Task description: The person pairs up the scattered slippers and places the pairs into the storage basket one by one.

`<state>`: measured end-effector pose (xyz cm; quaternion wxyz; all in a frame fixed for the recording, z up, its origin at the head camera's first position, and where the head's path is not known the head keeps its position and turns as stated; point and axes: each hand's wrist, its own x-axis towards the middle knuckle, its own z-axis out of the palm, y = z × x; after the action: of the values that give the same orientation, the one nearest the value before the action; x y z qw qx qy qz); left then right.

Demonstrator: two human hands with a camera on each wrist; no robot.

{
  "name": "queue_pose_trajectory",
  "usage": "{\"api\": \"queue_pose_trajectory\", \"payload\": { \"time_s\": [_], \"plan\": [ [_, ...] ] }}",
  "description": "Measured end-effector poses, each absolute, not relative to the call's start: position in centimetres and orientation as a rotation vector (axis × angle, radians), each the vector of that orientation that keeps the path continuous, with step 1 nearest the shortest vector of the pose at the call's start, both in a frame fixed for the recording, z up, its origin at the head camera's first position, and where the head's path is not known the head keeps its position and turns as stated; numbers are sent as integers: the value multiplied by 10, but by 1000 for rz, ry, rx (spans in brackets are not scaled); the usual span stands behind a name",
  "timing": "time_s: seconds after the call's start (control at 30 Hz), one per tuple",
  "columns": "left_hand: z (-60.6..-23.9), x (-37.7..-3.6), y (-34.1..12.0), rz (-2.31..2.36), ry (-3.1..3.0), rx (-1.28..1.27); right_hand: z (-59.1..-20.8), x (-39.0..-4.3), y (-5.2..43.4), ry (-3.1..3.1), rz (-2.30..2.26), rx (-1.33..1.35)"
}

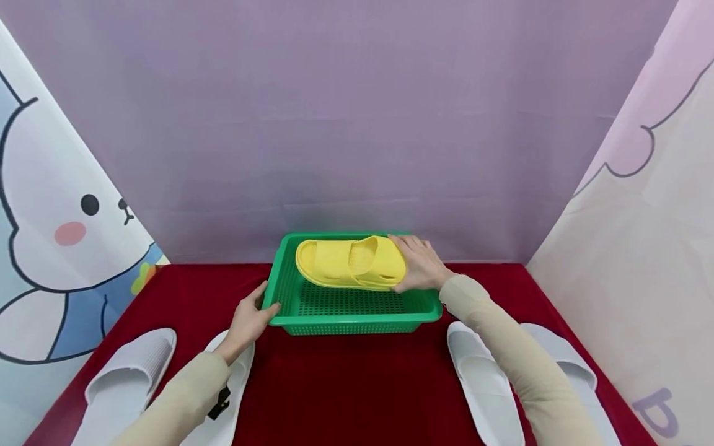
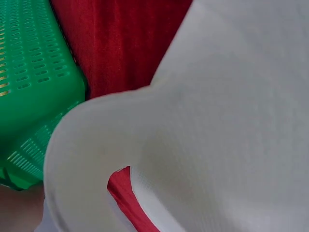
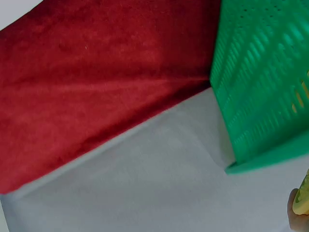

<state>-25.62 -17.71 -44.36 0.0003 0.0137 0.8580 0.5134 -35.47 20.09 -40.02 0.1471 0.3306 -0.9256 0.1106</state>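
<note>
A green plastic basket with perforated sides stands at the back of the red cloth. My left hand grips its front left corner, thumb over the rim and fingers along the outside. Above the basket's far half, my right hand holds a yellow slipper by its right end. The slipper lies lengthwise left to right, its strap facing me. At the edge of the right wrist view, a bit of the yellow slipper shows beside my fingers. The green basket also shows in the left wrist view.
White slippers stand at both sides: an outer left one, an inner left one partly under my left arm, an inner right one and an outer right one partly behind my right sleeve. A lilac backdrop rises behind the basket.
</note>
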Motion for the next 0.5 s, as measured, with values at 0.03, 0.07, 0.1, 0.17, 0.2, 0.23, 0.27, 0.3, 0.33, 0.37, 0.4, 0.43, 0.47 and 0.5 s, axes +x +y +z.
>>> {"api": "queue_pose_trajectory", "payload": {
  "time_s": [0.03,0.07,0.1,0.17,0.2,0.23,0.27,0.3,0.33,0.37,0.4,0.43,0.47,0.5],
  "plan": [
    [-444,-256,-177,1616,2692,42,-403,-355,201,-2665,324,955],
    [-445,-255,-176,1621,2688,42,-406,-356,201,-2666,329,958],
    [-446,-254,-176,1626,2682,42,-409,-356,201,-2668,333,961],
    [-447,-254,-175,1629,2684,41,-414,-358,201,-2675,322,972],
    [-447,-253,-175,1627,2686,40,-417,-358,201,-2678,318,977],
    [-447,-253,-175,1628,2687,42,-419,-359,201,-2680,312,980],
    [-447,-253,-175,1628,2689,44,-420,-359,201,-2681,308,981],
    [-447,-253,-175,1629,2692,48,-421,-360,202,-2680,304,983],
    [-446,-254,-175,1629,2697,51,-422,-361,202,-2678,303,983],
    [-446,-254,-175,1626,2699,55,-422,-361,202,-2676,308,983],
    [-445,-254,-175,1628,2702,58,-421,-362,202,-2671,318,985],
    [-444,-254,-175,1627,2707,63,-421,-363,202,-2667,322,985],
    [-444,-254,-176,1623,2712,65,-421,-364,202,-2664,328,985],
    [-444,-254,-176,1619,2719,67,-421,-365,202,-2667,327,983]
  ]
}}
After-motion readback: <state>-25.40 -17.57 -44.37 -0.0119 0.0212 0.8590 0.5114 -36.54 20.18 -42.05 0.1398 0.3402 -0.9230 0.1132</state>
